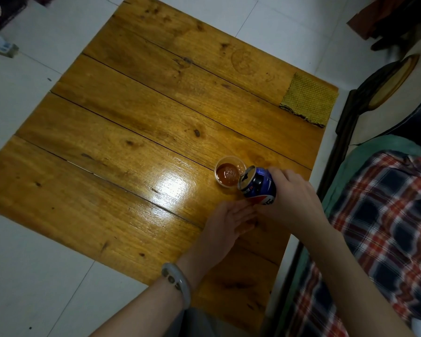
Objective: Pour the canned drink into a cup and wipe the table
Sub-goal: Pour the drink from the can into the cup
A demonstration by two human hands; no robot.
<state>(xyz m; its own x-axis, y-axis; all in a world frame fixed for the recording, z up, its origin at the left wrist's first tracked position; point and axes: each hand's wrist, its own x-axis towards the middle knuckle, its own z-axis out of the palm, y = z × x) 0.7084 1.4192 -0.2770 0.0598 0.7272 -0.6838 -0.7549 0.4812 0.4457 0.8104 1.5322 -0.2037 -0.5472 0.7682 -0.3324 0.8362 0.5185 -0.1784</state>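
A blue drink can (260,186) is tilted with its open top over the rim of a small clear cup (229,174). The cup stands on the wooden table (122,132) and holds brown liquid. My right hand (294,198) is shut around the can's body from the right. My left hand (226,222) lies just below the can with fingers apart, its fingertips touching the can's lower end. A yellow-green woven cloth (309,99) lies flat at the table's far right corner, apart from both hands.
White tiled floor (34,251) surrounds the low table. A bed or seat with a plaid blanket (387,215) runs along the right side. A dark framed oval object (391,81) sits beyond the cloth. A small box (0,46) lies on the floor at far left.
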